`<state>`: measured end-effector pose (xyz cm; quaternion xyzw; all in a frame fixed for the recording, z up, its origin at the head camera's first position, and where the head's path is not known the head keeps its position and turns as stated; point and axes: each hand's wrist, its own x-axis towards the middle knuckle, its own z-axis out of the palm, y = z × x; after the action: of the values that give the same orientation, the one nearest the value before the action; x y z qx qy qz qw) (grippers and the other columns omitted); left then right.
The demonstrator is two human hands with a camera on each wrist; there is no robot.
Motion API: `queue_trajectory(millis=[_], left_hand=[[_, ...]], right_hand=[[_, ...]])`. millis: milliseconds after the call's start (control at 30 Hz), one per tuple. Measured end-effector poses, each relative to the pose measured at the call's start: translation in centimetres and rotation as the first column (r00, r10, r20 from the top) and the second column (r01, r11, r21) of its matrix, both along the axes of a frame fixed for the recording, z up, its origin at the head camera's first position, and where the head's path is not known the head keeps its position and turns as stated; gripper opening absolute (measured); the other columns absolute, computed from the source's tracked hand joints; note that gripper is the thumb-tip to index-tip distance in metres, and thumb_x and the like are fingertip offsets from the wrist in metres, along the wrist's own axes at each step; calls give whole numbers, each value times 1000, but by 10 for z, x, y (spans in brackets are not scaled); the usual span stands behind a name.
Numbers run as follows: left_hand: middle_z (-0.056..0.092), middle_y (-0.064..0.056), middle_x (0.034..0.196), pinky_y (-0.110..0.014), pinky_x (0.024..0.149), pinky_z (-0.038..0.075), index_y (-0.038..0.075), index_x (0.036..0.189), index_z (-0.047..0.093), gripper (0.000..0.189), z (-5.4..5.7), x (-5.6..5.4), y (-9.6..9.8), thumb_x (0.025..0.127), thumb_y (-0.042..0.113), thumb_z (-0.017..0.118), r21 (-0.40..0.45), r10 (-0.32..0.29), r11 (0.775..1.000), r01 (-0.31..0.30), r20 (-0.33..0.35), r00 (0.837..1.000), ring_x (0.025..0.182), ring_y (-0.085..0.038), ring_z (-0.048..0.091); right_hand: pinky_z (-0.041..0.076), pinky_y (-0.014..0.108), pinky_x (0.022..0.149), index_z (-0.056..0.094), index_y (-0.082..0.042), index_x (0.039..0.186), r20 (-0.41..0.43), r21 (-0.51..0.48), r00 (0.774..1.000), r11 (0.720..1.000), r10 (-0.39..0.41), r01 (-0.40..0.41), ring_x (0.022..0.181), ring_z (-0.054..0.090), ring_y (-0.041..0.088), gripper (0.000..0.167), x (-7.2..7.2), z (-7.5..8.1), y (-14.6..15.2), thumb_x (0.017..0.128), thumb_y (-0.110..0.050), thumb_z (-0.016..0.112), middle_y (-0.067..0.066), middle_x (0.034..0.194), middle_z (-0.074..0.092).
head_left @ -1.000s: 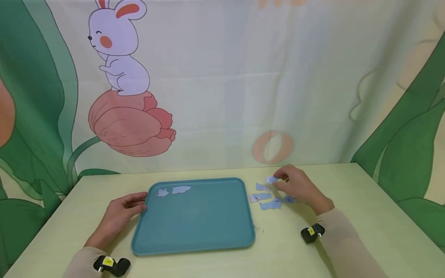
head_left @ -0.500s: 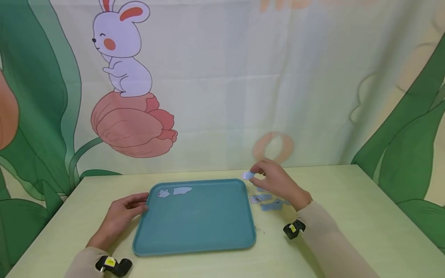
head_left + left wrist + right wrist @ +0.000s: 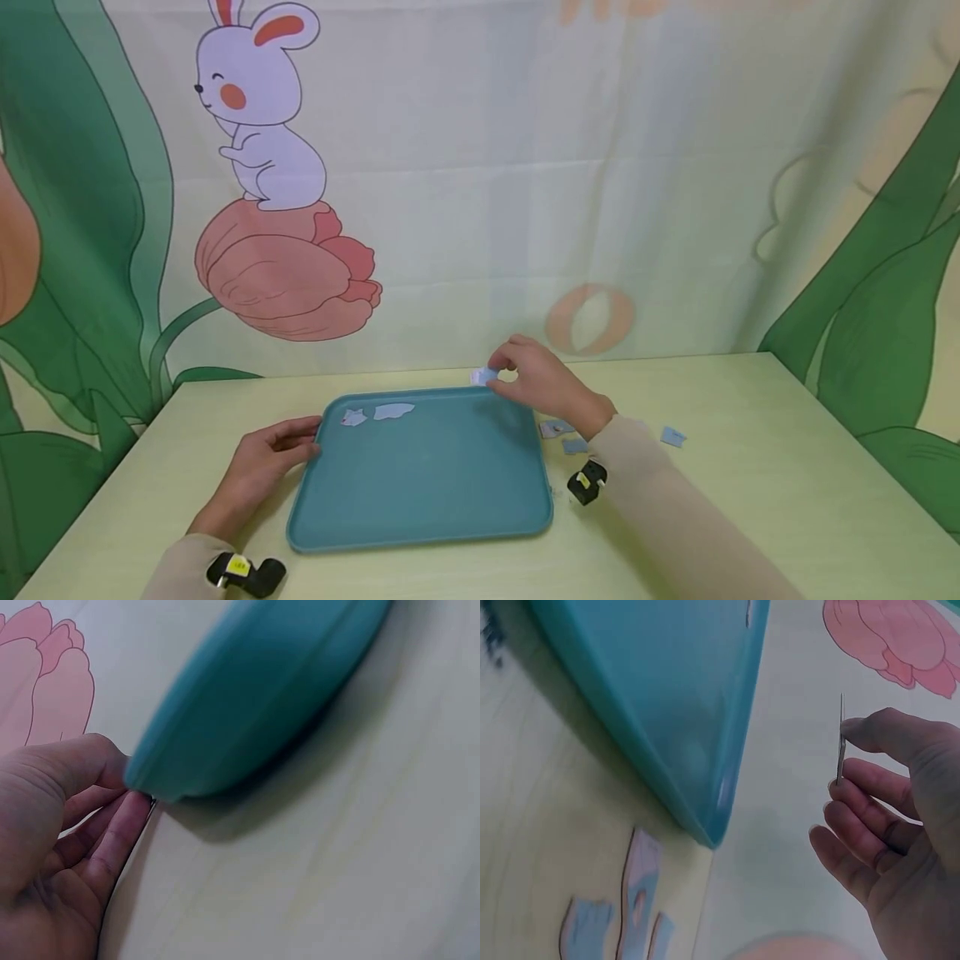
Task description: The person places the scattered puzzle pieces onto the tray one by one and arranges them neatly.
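My right hand (image 3: pixel 543 379) pinches a small torn-edged piece of paper (image 3: pixel 482 377) between thumb and fingers, above the tray's far edge. The right wrist view shows this piece edge-on, as a thin upright line. My left hand (image 3: pixel 258 462) lies at the left rim of the blue-green tray (image 3: pixel 420 483), its thumb and fingertips touching the outside of the edge. Inside the tray, near the far left corner, lie a small pale scrap (image 3: pixel 353 417) and a longer pale strip (image 3: pixel 393 411).
Right of the tray, more light-blue printed paper pieces lie on the table: a strip (image 3: pixel 555 429), another piece (image 3: pixel 575 447) partly behind my right arm, and one farther right (image 3: pixel 673 436). A curtain (image 3: pixel 450 208) printed with a rabbit hangs behind the table.
My right hand has moved left from the group of paper pieces to above the tray's far edge, carrying one piece. The left hand stays at the left rim.
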<state>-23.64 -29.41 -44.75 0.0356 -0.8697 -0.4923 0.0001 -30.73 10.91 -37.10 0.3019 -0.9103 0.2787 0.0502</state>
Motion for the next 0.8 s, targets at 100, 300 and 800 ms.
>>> queue_trajectory(millis=[100,300,800], left_hand=[[65,-23,140,-19,90,57,-3,149,58,52,-1,0,0,102,12,73,4,1,1000,-1,5,1000,124,-35,63],[65,-22,141,-19,91,56,-2,149,58,53,-1,0,-2,101,14,74,2,0,1000,0,8,1000,125,-34,63],[64,-23,142,-21,92,57,-3,150,57,53,0,1,0,102,13,73,7,-9,1000,9,2,1000,125,-35,63]], right_hand=[[57,40,96,74,0,114,-1,30,1000,999,12,-12,107,65,31,24,-2,-1,-11,97,-16,79,12,109,67],[58,39,96,74,-1,115,27,43,1000,999,13,-14,109,67,29,25,-6,-3,-28,96,-17,80,8,109,67],[57,38,96,74,-2,113,112,26,993,999,24,-27,106,66,25,20,-17,-18,-53,97,-15,78,6,107,66]])
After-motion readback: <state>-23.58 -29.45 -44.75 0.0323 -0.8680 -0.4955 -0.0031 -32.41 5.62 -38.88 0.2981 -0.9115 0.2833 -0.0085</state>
